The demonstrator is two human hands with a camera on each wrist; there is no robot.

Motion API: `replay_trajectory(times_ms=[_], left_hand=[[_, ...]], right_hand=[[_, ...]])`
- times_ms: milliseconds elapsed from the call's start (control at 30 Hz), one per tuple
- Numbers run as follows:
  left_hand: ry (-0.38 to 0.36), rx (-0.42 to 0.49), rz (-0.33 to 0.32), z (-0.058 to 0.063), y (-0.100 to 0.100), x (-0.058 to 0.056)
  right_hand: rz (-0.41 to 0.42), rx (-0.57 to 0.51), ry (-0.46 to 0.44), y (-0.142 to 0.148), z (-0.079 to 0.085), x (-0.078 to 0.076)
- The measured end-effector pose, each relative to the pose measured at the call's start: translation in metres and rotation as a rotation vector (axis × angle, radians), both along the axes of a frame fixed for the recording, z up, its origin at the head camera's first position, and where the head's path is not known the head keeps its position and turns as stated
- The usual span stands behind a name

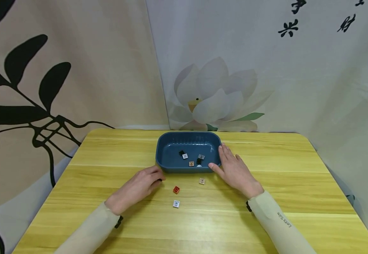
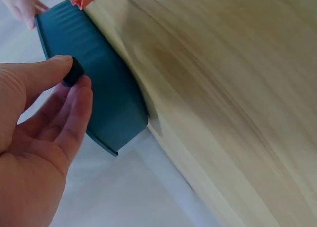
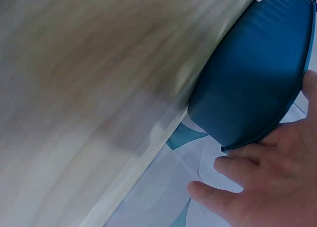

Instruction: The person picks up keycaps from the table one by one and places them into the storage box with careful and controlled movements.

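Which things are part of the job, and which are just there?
Seem part of the job:
left hand, pinching a dark piece
right hand, touching the blue tray
small pieces inside it
red piece, white piece, beige piece

Just there:
table
flower cloth
black wrist straps

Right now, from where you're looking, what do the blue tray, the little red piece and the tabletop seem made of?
The blue tray: probably moulded plastic, softly shiny, judging by its rounded corners and smooth highlights.
The red piece: likely plastic too, from its bright colour and blocky shape; finish unclear.
The tabletop: wood or wood-look laminate, faintly glossy, with long grain streaks.
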State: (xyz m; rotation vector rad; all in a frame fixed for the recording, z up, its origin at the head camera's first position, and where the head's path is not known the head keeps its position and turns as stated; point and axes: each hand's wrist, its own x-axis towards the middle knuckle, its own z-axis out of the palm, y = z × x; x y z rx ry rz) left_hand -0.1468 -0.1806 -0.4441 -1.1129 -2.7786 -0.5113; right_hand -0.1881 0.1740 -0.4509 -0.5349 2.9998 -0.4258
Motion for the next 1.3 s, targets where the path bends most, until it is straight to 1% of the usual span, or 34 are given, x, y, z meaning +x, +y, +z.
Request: replay_trajectory(times_ms=[167, 333, 600, 767, 933, 1167, 1300], left_hand=[[0.032, 0.028, -0.034, 0.005, 0.003, -0.001], [0.039, 0.049, -0.044, 0.009, 0.007, -0.001], [0.034, 0.084, -0.022, 0.016, 0.014, -0.003], [0.040, 0.125, 0.001, 0.020, 0.021, -0.006], [0.037, 0.175, 0.022, 0.025, 0.030, -0.011], [0.064, 0.226, 0.041, 0.030, 0.044, -0.023], [0.051, 0.246, 0.055, 0.032, 0.051, -0.030]], right_hand=[[0.003, -0.002, 0.000, 0.000, 0.001, 0.000], [0.000, -0.011, -0.007, 0.000, 0.001, 0.000], [-0.004, -0.020, -0.008, 0.000, 0.001, 0.000], [-0.004, -0.019, -0.014, 0.000, 0.002, -0.001], [-0.007, -0.018, -0.017, 0.000, 0.003, 0.001], [-0.014, -0.022, -0.027, -0.001, 0.003, 0.003], [-0.013, -0.026, -0.029, -0.002, 0.003, 0.004]])
